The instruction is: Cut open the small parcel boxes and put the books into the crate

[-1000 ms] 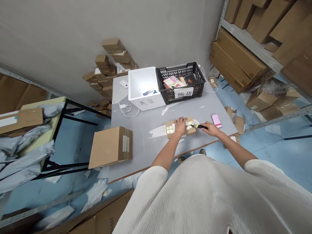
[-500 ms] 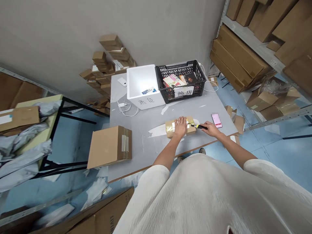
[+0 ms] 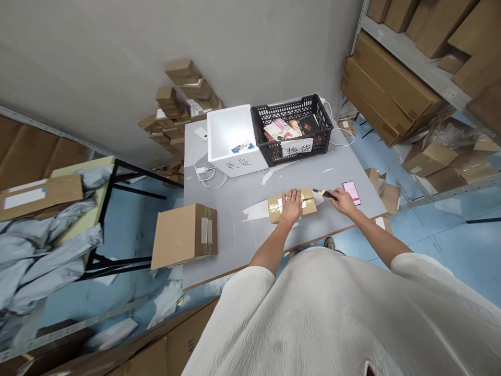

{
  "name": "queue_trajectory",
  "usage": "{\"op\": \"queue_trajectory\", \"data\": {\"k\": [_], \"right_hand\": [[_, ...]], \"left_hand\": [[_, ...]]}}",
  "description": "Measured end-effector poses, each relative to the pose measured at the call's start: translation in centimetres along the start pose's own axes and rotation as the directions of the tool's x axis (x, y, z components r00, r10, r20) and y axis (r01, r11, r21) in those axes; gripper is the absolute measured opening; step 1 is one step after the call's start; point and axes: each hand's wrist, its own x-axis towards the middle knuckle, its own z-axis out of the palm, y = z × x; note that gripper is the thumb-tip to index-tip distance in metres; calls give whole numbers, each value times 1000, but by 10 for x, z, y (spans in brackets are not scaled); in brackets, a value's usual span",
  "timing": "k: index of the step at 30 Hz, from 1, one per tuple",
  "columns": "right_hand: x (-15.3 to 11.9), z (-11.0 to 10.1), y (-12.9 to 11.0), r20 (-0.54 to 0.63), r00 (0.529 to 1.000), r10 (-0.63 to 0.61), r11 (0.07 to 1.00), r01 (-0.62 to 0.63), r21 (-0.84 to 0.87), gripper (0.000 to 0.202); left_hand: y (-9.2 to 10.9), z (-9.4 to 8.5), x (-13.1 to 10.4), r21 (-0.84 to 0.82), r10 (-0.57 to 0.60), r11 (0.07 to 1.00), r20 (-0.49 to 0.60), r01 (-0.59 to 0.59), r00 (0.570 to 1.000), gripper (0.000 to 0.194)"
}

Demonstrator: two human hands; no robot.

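Observation:
A small cardboard box [image 3: 310, 207] with shiny tape and a white label lies on the grey table, near its front edge. My left hand [image 3: 291, 206] rests on top of it, fingers stretched out and pressing down. In my right hand [image 3: 342, 200] is a yellow and black utility knife [image 3: 329, 195], the fingers wrapped round its handle. Its blade points left and stands just off the box's right end. A dark line runs along the tape right of my left hand. A phone with a pink screen [image 3: 352, 193] lies beside my right hand.
Behind the box stand a white foam bin [image 3: 235, 133] and a black crate [image 3: 293, 130] holding books or booklets. A larger carton [image 3: 183, 232] sits at the table's left edge. Grey parcels [image 3: 66, 245] fill a side table. Boxes [image 3: 391, 94] line the right shelf.
My right hand has drawn the knife away from the box's tape, to the right and slightly up. My left hand stays on the box. The camera view has shifted a little.

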Motion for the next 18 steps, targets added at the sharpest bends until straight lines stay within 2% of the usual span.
{"op": "queue_trajectory", "data": {"k": [2, 6, 9, 13, 16, 18], "right_hand": [[2, -5, 16, -69, 995, 77, 997, -75, 33, 49], [5, -3, 31, -68, 990, 121, 986, -113, 120, 52], [4, 9, 24, -36, 989, 145, 971, -135, 199, 48], [2, 23, 6, -15, 981, 192, 922, -175, 346, 43], [1, 29, -5, 6, 978, 209, 876, -190, 444, 44], [1, 33, -13, 35, 975, 221, 845, -210, 492, 45]], "left_hand": [[0, 1, -1, -1, -5, 1000, -1, 5, 1000, 64], [0, 3, -2, -15, -20, 1000, -21, 19, 1000, 65], [-1, 1, -2, -41, -7, 999, -14, 6, 1000, 66], [-7, -11, -12, -77, -14, 997, 0, 14, 1000, 64], [-18, -25, -36, -70, -100, 993, -13, 99, 995, 68], [-30, -32, -58, -57, -179, 982, -16, 178, 984, 78]]}}
